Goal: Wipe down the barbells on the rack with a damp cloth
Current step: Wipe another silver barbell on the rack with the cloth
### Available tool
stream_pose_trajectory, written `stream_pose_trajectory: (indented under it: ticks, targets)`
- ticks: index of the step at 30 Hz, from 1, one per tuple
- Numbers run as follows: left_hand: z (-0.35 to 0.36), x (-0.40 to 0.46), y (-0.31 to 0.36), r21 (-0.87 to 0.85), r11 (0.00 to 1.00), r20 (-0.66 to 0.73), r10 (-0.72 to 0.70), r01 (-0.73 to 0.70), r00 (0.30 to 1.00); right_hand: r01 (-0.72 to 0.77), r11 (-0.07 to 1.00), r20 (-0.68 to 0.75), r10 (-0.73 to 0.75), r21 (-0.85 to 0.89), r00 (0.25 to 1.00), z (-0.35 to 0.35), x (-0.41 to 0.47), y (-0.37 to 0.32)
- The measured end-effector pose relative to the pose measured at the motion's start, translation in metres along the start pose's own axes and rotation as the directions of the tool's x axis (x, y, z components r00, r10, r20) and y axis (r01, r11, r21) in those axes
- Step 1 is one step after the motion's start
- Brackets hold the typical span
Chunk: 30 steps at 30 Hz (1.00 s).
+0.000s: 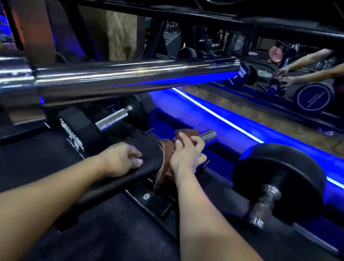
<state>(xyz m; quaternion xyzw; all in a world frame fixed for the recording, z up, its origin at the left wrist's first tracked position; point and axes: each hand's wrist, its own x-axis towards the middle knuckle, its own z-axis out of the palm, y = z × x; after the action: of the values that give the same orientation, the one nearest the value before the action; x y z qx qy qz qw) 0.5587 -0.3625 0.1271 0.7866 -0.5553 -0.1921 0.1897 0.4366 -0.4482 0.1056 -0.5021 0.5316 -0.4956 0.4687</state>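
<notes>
Low on the rack, the right hand (185,153) grips a brown cloth (166,166) around a barbell sleeve (208,135) mid-wipe while the left hand (121,158), fingers curled, rests on a black bar (111,183); next, slide toward the bare tip.

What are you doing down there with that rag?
A person is cleaning gym bars on a low rack. The right hand grips a brown cloth wrapped round a bar, whose bare metal end pokes out past the fingers. The left hand holds the black rack rail beside it. A big shiny barbell sits above them.
</notes>
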Motion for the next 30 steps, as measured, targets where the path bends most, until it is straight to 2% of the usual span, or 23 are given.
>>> stream_pose_trajectory:
  ticks: [5, 8, 10, 13, 16, 21, 24, 27, 30]
  targets:
    - [-0.019, -0.045, -0.028, 0.053, 0.998, -0.137, -0.031, 0.039, 0.990, 0.209, 0.945, 0.107, -0.188, -0.251, 0.976, 0.014, -0.054, 0.015]
    - [-0.029, -0.079, -0.049, 0.042, 0.997, -0.164, -0.064, 0.071, 0.984, 0.244, 0.923, 0.169, -0.200, -0.298, 0.965, 0.021, -0.088, 0.014]
    - [-0.034, -0.098, -0.064, 0.099, 0.990, -0.182, -0.084, 0.103, 0.980, 0.279, 0.896, 0.215, -0.214, -0.345, 0.953, 0.026, -0.109, 0.012]
    - [-0.036, -0.120, -0.083, 0.101, 0.983, -0.112, -0.143, 0.154, 0.983, 0.312, 0.867, 0.272, -0.216, -0.389, 0.938, 0.033, -0.139, 0.010]
    - [-0.036, -0.136, -0.090, 0.062, 0.989, -0.009, -0.131, 0.132, 0.991, 0.371, 0.830, 0.338, -0.238, -0.415, 0.911, 0.038, -0.168, 0.009]
    - [-0.040, -0.140, -0.087, 0.062, 0.992, -0.080, -0.109, 0.114, 0.991, 0.410, 0.832, 0.407, -0.250, -0.375, 0.879, 0.035, -0.196, 0.014]
    - [-0.046, -0.134, -0.089, -0.032, 0.991, 0.007, -0.127, 0.127, 0.992, 0.460, 0.792, 0.426, -0.283, -0.401, 0.859, 0.035, -0.190, 0.014]
    - [-0.056, -0.126, -0.094, -0.184, 0.967, 0.195, -0.142, 0.178, 0.971, 0.517, 0.735, 0.408, -0.349, -0.439, 0.843, 0.039, -0.174, 0.013]
    - [-0.066, -0.115, -0.093, -0.068, 0.977, 0.323, -0.171, 0.203, 0.931, 0.505, 0.732, 0.332, -0.387, -0.457, 0.860, 0.032, -0.140, 0.019]
